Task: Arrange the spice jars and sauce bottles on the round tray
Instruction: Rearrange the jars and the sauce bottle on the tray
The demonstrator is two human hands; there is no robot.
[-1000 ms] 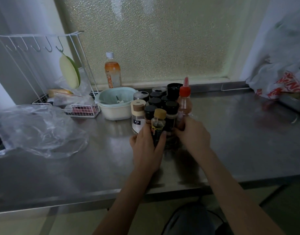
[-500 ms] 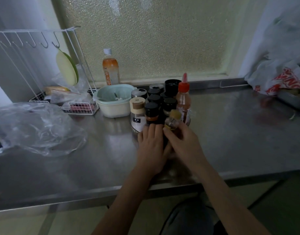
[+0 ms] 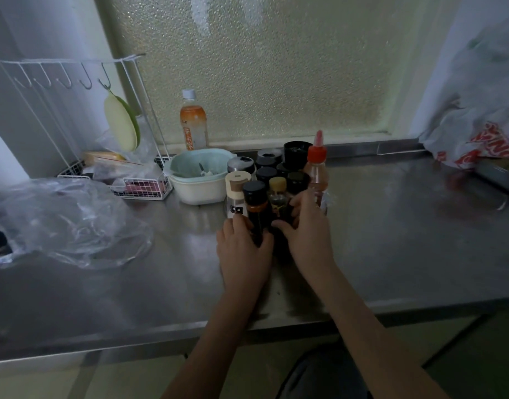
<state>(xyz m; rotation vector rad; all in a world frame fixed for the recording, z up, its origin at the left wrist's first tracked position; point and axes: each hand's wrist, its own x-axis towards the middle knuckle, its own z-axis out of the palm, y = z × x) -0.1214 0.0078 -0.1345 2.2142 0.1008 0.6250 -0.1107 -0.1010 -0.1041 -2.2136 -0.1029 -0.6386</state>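
Note:
Spice jars and sauce bottles stand bunched together at the back middle of the steel counter. My left hand (image 3: 243,249) is closed around a dark sauce bottle with a black cap (image 3: 254,207) at the front of the bunch. My right hand (image 3: 306,226) wraps the base of a small tan-capped bottle (image 3: 277,192) just to its right. A white jar with a beige lid (image 3: 236,191) stands at the left, a red-capped squeeze bottle (image 3: 316,171) at the right, and several black-lidded jars (image 3: 276,168) behind. The jars and my hands hide the round tray.
A mint bowl (image 3: 200,175) sits directly left of the jars, with an orange drink bottle (image 3: 193,122) behind it. A white wire rack (image 3: 138,188) and a crumpled clear plastic bag (image 3: 60,220) fill the left. Shopping bags (image 3: 478,131) lie at the right. The counter's front edge (image 3: 276,326) is near.
The tan-capped bottle passed from my left hand to my right and now stands further back in the bunch. My left hand has closed on the black-capped dark bottle.

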